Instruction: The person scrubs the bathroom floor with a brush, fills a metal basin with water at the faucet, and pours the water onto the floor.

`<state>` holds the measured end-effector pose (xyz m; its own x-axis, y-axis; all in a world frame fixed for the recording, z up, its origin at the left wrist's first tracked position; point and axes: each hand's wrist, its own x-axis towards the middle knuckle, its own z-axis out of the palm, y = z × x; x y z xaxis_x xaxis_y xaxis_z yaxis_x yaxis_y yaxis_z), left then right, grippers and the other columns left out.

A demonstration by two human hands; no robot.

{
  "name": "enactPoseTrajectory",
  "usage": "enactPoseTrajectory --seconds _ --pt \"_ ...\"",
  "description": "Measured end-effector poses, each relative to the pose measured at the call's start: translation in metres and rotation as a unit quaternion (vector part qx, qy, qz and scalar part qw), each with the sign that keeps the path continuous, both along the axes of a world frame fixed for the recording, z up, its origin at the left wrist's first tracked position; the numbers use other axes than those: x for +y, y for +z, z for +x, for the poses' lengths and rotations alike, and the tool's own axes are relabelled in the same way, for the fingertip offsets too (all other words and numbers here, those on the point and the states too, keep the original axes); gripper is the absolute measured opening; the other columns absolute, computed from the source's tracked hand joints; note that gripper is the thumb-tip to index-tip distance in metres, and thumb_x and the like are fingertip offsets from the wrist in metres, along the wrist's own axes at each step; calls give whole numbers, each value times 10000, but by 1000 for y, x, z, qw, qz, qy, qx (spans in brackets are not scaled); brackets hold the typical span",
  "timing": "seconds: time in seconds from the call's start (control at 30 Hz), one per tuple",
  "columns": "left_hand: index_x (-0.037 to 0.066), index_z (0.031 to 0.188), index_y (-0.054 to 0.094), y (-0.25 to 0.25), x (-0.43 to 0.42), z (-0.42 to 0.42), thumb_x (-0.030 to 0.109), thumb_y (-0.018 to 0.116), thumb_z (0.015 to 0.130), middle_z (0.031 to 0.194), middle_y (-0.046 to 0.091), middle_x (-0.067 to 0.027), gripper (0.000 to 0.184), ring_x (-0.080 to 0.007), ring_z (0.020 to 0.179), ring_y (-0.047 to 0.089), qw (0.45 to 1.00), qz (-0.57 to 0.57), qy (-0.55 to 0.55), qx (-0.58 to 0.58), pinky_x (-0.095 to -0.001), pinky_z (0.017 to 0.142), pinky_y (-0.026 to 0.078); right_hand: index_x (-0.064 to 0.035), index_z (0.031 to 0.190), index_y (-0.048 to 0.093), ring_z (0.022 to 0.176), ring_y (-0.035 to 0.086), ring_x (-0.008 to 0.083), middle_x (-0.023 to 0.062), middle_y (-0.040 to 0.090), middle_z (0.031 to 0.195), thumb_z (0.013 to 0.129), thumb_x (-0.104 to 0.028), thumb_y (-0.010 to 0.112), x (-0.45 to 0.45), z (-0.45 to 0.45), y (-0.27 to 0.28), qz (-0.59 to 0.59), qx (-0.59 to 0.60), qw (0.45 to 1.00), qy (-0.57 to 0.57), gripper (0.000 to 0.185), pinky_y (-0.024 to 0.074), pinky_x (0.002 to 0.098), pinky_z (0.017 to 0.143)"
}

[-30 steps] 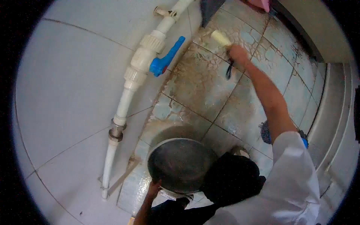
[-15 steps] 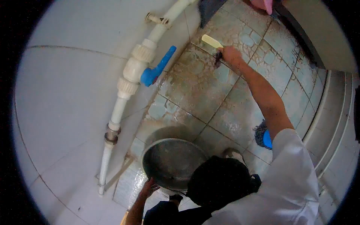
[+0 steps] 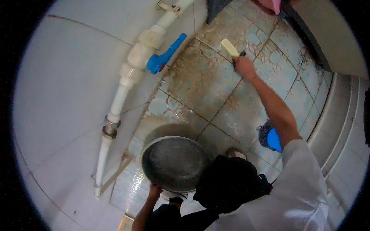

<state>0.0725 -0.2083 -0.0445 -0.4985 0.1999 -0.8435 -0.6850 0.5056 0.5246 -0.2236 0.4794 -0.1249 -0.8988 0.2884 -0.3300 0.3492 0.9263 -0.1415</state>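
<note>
My right hand [image 3: 245,68] is closed around a brush [image 3: 230,47] with a pale yellow handle, held low over the wet, dirt-streaked floor tiles. Dark bristles show beside the fist, partly hidden by it. My left hand [image 3: 155,189] grips the near rim of a round, dark grey basin [image 3: 175,163], which is tilted beside my dark-clothed knee [image 3: 227,184]. The fingers there are partly hidden behind the rim.
Along the wall on the left runs a white pipe [image 3: 122,90] with a blue valve handle [image 3: 169,52]. A blue mop-like brush [image 3: 273,139] with grey strands lies under my right forearm. Something pink [image 3: 273,4] and a grey panel [image 3: 331,34] stand at upper right.
My right hand has moved the brush slightly right and down across the tiles. My left fingers, spread at the basin's rim before, now close on it. The view has shifted a little.
</note>
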Motion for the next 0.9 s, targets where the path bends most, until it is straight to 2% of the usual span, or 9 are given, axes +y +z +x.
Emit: enactPoseTrajectory --seconds 0.2,0.27,0.3,0.33,0.4,0.63,0.7,0.83,0.9 --pt "81 1158 465 -5 -9 -11 23 641 649 1108 518 -131 542 -279 941 516 980 -86 83 -160 -399 788 458 -18 844 560 751 574 324 154 592 786 831 -262 432 -106 55 -42 -153 46 986 39 276 447 453 606" --pt "57 1069 500 1 -4 -12 179 601 762 968 550 -65 346 -206 861 534 860 -104 -427 259 -335 663 453 -20 833 562 773 574 308 142 594 810 826 -291 444 -84 57 -55 -130 116 979 106 296 448 448 613" --pt "57 1069 500 2 2 -9 179 601 762 968 550 -65 346 -206 861 534 861 -103 -426 258 -335 663 453 -54 830 577 762 581 303 170 587 784 854 -304 419 -38 30 -38 -51 90 992 72 297 452 455 644" --pt "58 1072 501 3 9 -5 163 595 762 971 553 -65 340 -205 866 536 974 -49 -175 134 -329 671 451 -54 830 577 762 581 303 170 587 784 854 -304 419 -38 32 -43 -51 89 992 72 297 452 455 644" --pt "59 1075 501 3 15 -9 147 588 763 974 556 -64 336 -204 870 537 996 9 93 -1 -324 678 450 -52 805 588 748 572 311 157 580 774 807 -270 447 -44 32 -63 -82 78 991 69 260 455 442 616" --pt "76 1022 529 1 23 -27 135 581 758 891 569 -43 276 -169 778 535 983 -42 155 -88 -291 624 430 -60 742 590 592 561 317 141 553 642 765 -222 482 -79 49 -42 -79 203 964 151 196 445 428 516" --pt "71 1000 540 2 31 -28 137 580 757 869 570 -41 255 -160 751 531 954 -70 261 -134 -284 609 424 -25 697 589 768 576 289 168 584 787 819 -274 466 -3 -12 6 -90 -51 994 -17 304 448 426 638" --pt "18 903 568 -7 32 -22 146 582 750 749 570 -32 200 -127 637 511 987 -39 153 10 -260 544 398 -38 790 581 661 571 323 172 573 722 834 -295 447 -78 32 -69 -84 38 992 86 294 452 428 553" --pt "3 876 572 3 60 -53 147 579 752 710 565 -27 191 -114 593 498 993 -8 93 72 -251 515 385 -35 831 587 706 578 331 160 591 767 816 -291 465 -136 44 -9 -191 16 976 108 284 455 437 589"
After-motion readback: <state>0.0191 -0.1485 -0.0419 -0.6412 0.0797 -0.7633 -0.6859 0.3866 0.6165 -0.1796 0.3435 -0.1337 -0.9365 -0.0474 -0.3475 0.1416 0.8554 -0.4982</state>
